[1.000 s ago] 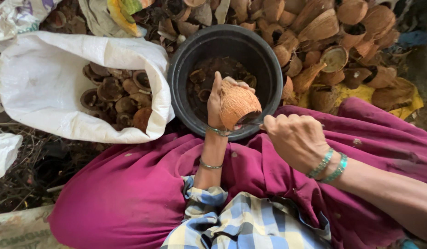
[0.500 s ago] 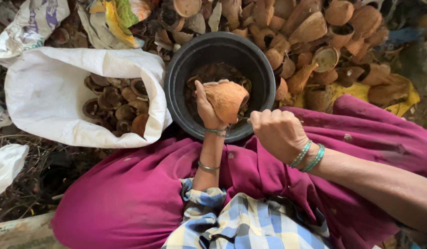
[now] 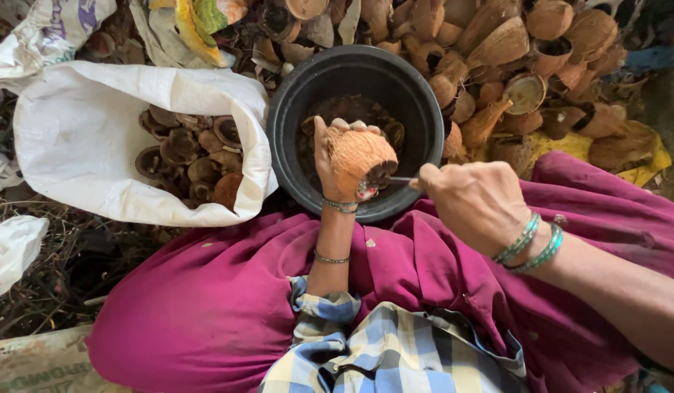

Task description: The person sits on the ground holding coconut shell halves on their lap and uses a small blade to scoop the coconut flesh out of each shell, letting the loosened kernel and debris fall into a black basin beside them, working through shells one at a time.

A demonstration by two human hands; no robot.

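Left hand wrapped around coconut half-shell over black bucket. Right hand fisted on thin metal tool poking shell. White sack left, husk pile behind.

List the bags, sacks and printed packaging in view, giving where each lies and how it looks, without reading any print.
White woven sack: left of the black tub, mouth open, holding dark coconut shell halves.
Printed white sack: top left, crumpled, purple and blue markings.
Yellow and orange printed bag: top centre, crumpled among husks.
Crumpled white bag: left edge.
Pale printed sack: bottom left corner, flat.
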